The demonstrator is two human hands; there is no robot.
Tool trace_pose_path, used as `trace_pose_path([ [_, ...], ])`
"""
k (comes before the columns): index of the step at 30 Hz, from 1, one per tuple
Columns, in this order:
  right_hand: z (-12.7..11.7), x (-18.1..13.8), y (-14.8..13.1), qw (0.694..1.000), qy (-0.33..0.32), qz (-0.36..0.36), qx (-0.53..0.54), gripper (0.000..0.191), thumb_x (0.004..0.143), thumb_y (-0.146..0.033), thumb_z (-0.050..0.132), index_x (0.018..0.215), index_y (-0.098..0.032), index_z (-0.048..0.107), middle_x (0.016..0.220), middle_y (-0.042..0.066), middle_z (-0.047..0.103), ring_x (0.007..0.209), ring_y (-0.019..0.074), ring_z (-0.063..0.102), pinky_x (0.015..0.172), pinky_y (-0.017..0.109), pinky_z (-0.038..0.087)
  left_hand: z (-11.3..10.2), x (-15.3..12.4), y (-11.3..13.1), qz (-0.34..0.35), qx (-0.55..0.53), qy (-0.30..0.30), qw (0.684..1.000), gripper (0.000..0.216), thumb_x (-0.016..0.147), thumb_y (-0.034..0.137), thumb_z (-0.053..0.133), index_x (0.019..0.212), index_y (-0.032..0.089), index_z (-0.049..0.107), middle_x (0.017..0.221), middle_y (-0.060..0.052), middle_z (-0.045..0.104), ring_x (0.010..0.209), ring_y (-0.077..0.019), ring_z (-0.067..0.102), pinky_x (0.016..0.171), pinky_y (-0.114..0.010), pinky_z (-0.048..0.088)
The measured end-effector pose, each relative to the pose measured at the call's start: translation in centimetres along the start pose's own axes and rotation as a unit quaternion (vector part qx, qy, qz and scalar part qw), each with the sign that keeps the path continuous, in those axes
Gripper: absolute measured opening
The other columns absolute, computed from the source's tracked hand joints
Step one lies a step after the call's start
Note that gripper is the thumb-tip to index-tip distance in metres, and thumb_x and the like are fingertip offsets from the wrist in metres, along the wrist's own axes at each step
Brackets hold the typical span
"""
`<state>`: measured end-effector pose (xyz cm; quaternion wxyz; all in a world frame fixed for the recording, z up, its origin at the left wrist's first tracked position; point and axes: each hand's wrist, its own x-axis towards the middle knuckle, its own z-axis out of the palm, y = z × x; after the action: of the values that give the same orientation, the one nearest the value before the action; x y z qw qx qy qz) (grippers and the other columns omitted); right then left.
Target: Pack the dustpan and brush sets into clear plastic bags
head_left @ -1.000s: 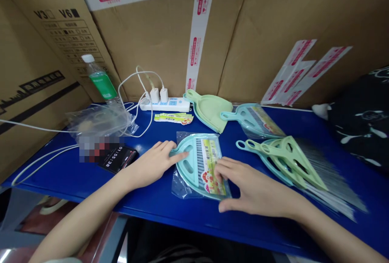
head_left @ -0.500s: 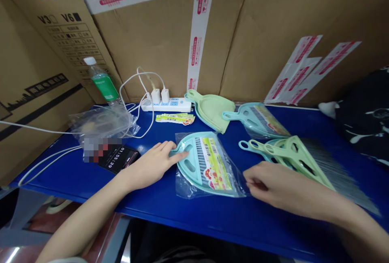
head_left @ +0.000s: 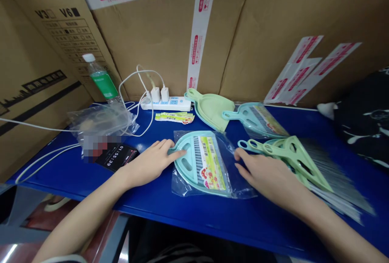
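Note:
A light blue dustpan and brush set [head_left: 186, 157] lies flat on the blue table in a clear plastic bag [head_left: 238, 188], with a yellow-green printed label card [head_left: 212, 161] over the bristles. My left hand [head_left: 153, 159] is closed around the set's handle end, its thumb on the dustpan's face. At the bag's right end, my right hand [head_left: 263, 172] has thumb and forefinger parted by the plastic; whether they touch it I cannot tell. Just beyond that hand is a pile of green and blue brushes [head_left: 291, 155] with grey bristles.
Behind are stacked dustpans [head_left: 214, 109], another bagged set [head_left: 252, 119], loose label cards [head_left: 174, 117] and a power strip [head_left: 179, 104] with white cables. A phone [head_left: 117, 157], plastic bags [head_left: 97, 119] and a bottle [head_left: 105, 84] are at left. Cardboard [head_left: 152, 40] walls the back.
My right hand has gone from a closed fist at the bag's end to parted fingers, slightly further up and left. The bag's right end has spread out. My left hand keeps its hold.

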<state>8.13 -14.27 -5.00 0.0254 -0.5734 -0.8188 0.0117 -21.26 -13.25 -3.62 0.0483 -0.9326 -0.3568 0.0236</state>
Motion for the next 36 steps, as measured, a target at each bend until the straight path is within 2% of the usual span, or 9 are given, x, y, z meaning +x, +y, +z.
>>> trace_pose_path([
  [3,-0.6,0.3,0.6,0.999,0.024,-0.02,0.036,0.017,0.087,-0.021,0.039,0.073,-0.024,0.047,0.07,0.004,0.067,0.059,0.0208,0.062,0.052,0.029,0.036,0.0,-0.1,-0.1,0.001,-0.012,0.019,1.0,0.066,0.082,-0.006,0.03,0.138,0.026,0.041,0.109,-0.009,0.05,0.095,-0.0192,0.051,0.085,-0.036,0.049],
  [5,-0.8,0.6,0.2,0.994,0.033,-0.028,0.101,0.019,0.089,-0.023,0.036,0.073,-0.024,0.046,0.071,0.004,0.065,0.059,0.0195,0.06,0.054,0.029,0.039,-0.2,-0.1,-0.1,0.004,-0.013,0.03,0.999,0.067,0.08,-0.007,0.029,0.138,0.025,0.042,0.108,-0.009,0.05,0.093,-0.0195,0.05,0.084,-0.035,0.048],
  [8,-0.9,0.6,-0.5,0.983,0.001,-0.034,0.178,0.022,0.093,-0.029,0.034,0.075,-0.024,0.046,0.065,0.001,0.06,0.055,0.018,0.056,0.053,0.028,0.039,-0.4,-0.1,-0.1,0.012,-0.009,0.037,0.999,0.07,0.076,-0.009,0.029,0.138,0.022,0.042,0.109,-0.011,0.049,0.094,-0.0202,0.048,0.083,-0.034,0.048],
  [14,-0.4,0.5,-0.4,0.98,-0.038,-0.061,0.188,0.019,0.091,-0.029,0.038,0.073,-0.025,0.042,0.058,-0.001,0.052,0.054,0.0179,0.05,0.054,0.029,0.038,-0.3,-0.1,-0.1,0.01,0.003,0.039,0.999,0.069,0.08,-0.007,0.03,0.139,0.026,0.04,0.109,-0.009,0.05,0.093,-0.0194,0.048,0.082,-0.033,0.048],
  [19,-0.5,0.6,-1.0,0.983,-0.04,-0.026,0.179,0.027,0.092,-0.036,0.039,0.067,-0.026,0.034,0.058,-0.001,0.052,0.054,0.0177,0.05,0.052,0.028,0.034,-0.3,0.0,0.0,0.022,0.0,0.05,0.998,0.064,0.083,-0.006,0.028,0.138,0.023,0.041,0.11,-0.011,0.049,0.095,-0.0201,0.048,0.083,-0.034,0.048],
  [24,-0.1,0.9,-1.7,0.992,-0.022,0.038,0.12,0.026,0.088,-0.042,0.043,0.069,-0.026,0.034,0.064,0.003,0.058,0.057,0.0214,0.056,0.052,0.029,0.03,-0.4,0.1,0.2,0.025,-0.002,0.058,0.998,0.063,0.085,-0.005,0.029,0.139,0.026,0.04,0.11,-0.009,0.049,0.096,-0.0198,0.048,0.084,-0.034,0.048],
  [27,0.0,1.2,-1.4,0.982,-0.01,0.028,0.185,0.035,0.086,-0.051,0.042,0.064,-0.026,0.032,0.056,0.001,0.052,0.051,0.0187,0.051,0.048,0.029,0.029,-0.6,-0.1,0.2,0.024,-0.002,0.067,0.997,0.067,0.082,-0.007,0.029,0.139,0.026,0.039,0.113,-0.01,0.048,0.099,-0.0203,0.048,0.084,-0.034,0.048],
  [32,-1.0,1.1,0.0,0.958,0.055,-0.026,0.281,0.037,0.089,-0.048,0.034,0.06,-0.026,0.035,0.05,-0.001,0.048,0.045,0.0155,0.045,0.044,0.028,0.031,-1.0,-0.5,-0.1,0.018,-0.021,0.056,0.998,0.069,0.08,-0.008,0.029,0.139,0.025,0.038,0.112,-0.009,0.047,0.097,-0.0195,0.047,0.083,-0.032,0.047],
  [36,-2.4,1.0,0.3,0.942,0.214,-0.001,0.258,0.033,0.091,-0.042,0.04,0.063,-0.028,0.028,0.044,-0.006,0.036,0.036,0.0136,0.035,0.042,0.028,0.029,-0.8,-0.6,-0.3,0.024,-0.022,0.039,0.999,0.063,0.083,-0.006,0.028,0.137,0.024,0.042,0.109,-0.008,0.048,0.092,-0.0186,0.046,0.084,-0.033,0.046],
])
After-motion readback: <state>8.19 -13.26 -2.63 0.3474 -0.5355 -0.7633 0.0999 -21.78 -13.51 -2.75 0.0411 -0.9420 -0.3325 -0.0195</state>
